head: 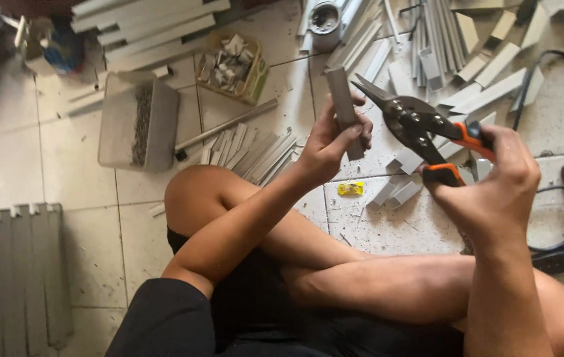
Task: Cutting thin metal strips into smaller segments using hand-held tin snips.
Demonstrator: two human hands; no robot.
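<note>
The person sits cross-legged on a pale tiled floor [83, 165]. The left hand [327, 142] is closed around one short grey plastic channel piece [344, 109], held upright between the knees and the litter of offcuts. The right hand [500, 178] clamps both orange handles of one pair of black-bladed tin snips [421, 125], whose blades point at the channel piece, just beside it. One small yellow tag [350, 189] lies on the floor. One grey rectangular tray [138, 122] and one yellowish box of scraps [232, 66] stand farther off.

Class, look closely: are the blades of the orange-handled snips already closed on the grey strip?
No: the snips in the right hand point toward the grey strip held by the left hand, blades apart from it.
</note>
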